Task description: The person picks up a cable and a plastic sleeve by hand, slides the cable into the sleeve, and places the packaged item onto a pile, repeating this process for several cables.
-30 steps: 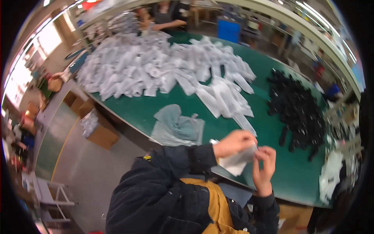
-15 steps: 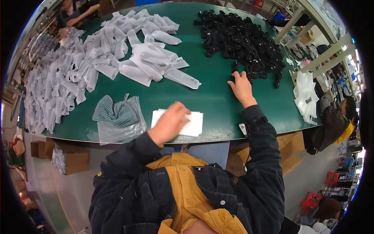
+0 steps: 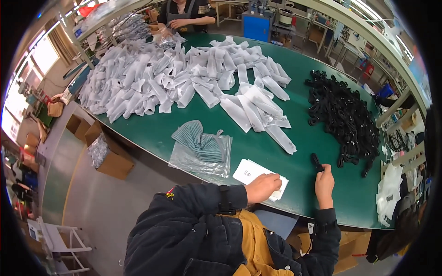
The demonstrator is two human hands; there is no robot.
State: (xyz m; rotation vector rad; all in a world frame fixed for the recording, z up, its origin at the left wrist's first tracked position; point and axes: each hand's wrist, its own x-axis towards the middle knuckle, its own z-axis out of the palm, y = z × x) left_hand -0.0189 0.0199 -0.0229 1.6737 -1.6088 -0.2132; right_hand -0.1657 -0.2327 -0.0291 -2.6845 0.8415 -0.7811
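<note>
Resting flat on a small stack of white paper cards [image 3: 258, 174] near the table's front edge, the left hand [image 3: 263, 187] has its fingers loosely curled over the pile, pressing rather than pinching. The right hand [image 3: 324, 180] reaches to a single black plastic piece [image 3: 316, 162] lying apart from the big heap of black pieces [image 3: 343, 115]; its fingertips close on the near end of that piece, which lies on the green table [image 3: 156, 133], just beside the cards.

To do this well, I judge the left hand should keep the stack pinned so the top card does not slide, while the right takes hold of the black piece near its end, where it will not snag a neighbour from the heap. Bringing the piece toward the cards, not the cards toward it, would keep the pile square.

A clear plastic bag [image 3: 202, 158] with a striped grey-green knitted item [image 3: 199, 140] on it sits to the left of the cards. Farther back spreads a wide mass of white wrapped packets [image 3: 184, 73], and another person [image 3: 186, 11] works at the far side of the table. Cardboard boxes [image 3: 110, 158] stand on the floor at the left.
</note>
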